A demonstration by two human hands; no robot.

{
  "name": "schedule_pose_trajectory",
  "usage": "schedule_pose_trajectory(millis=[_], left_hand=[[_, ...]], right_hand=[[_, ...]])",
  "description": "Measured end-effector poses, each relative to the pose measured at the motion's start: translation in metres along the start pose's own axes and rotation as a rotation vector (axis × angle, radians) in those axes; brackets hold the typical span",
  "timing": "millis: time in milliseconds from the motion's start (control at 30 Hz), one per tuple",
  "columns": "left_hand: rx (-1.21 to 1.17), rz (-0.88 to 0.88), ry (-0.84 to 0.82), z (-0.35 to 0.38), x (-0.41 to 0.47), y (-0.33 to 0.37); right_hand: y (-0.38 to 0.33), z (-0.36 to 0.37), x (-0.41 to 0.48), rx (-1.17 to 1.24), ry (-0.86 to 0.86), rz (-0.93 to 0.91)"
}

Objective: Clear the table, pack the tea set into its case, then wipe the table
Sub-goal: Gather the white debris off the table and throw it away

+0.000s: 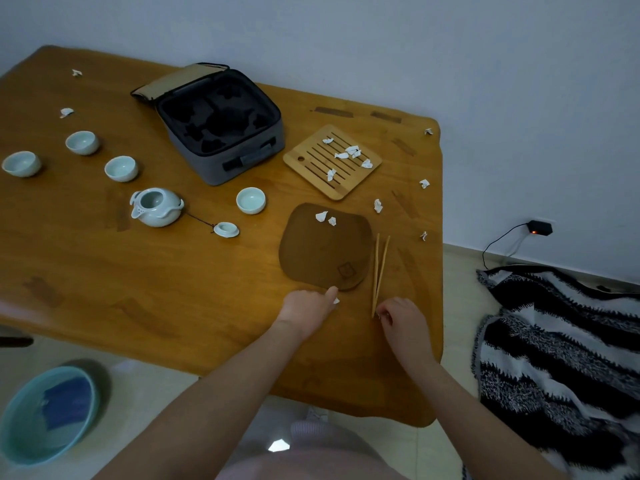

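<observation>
On the wooden table (138, 271) stand an open grey case (221, 123) with black foam slots, a pale green teapot (157, 206), its lid (226, 229) on a cord, and several matching cups (250, 200). A slatted bamboo tray (332, 161) and a brown mat (325, 247) carry white paper scraps. My left hand (308, 306) pinches a paper scrap (336, 301) at the mat's near edge. My right hand (401, 317) has curled fingers pinching the near end of the bamboo tongs (381, 268), which lie right of the mat.
More paper scraps (378, 205) lie scattered along the table's right edge and far left. On the floor at left sits a light blue basin (20, 427) holding a blue cloth (65, 407). A black-and-white striped blanket (561, 341) lies at right, below a wall plug (540, 227).
</observation>
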State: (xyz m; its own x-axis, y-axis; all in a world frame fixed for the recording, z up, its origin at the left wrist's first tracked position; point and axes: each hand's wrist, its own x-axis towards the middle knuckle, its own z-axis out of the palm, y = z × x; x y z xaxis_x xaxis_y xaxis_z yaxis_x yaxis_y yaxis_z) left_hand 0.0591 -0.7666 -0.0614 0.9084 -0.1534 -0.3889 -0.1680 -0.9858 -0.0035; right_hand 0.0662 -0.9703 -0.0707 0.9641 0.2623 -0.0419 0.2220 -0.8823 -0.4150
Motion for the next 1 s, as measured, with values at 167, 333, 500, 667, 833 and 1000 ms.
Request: schedule_pose_trajectory(millis=[167, 333, 500, 667, 833, 1000], left_hand=[[-0.210, -0.018, 0.023, 0.002, 0.003, 0.003], [-0.954, -0.271, 0.125, -0.002, -0.002, 0.003], [-1.593, -0.537, 0.040, -0.022, -0.008, 0.007], [-1.998, -0.765, -0.148, -0.038, -0.018, 0.007], [-2.191, -0.764, -0.189, -0.039, -0.031, -0.008], [-2.134, -0.776, -0.165, -0.037, -0.041, -0.037]], right_hand=[[-0.003, -0.002, 0.002, -0.005, 0.005, -0.002], [-0.019, -0.012, 0.006, 0.121, 0.078, 0.103], [-0.068, -0.019, 0.012, 0.349, 0.124, 0.068], [-0.107, -0.015, 0.015, 0.576, 0.105, 0.099], [-0.132, -0.004, 0.014, 0.578, 0.074, 0.086], [-0.163, 0.013, 0.018, 0.434, 0.058, -0.018]])
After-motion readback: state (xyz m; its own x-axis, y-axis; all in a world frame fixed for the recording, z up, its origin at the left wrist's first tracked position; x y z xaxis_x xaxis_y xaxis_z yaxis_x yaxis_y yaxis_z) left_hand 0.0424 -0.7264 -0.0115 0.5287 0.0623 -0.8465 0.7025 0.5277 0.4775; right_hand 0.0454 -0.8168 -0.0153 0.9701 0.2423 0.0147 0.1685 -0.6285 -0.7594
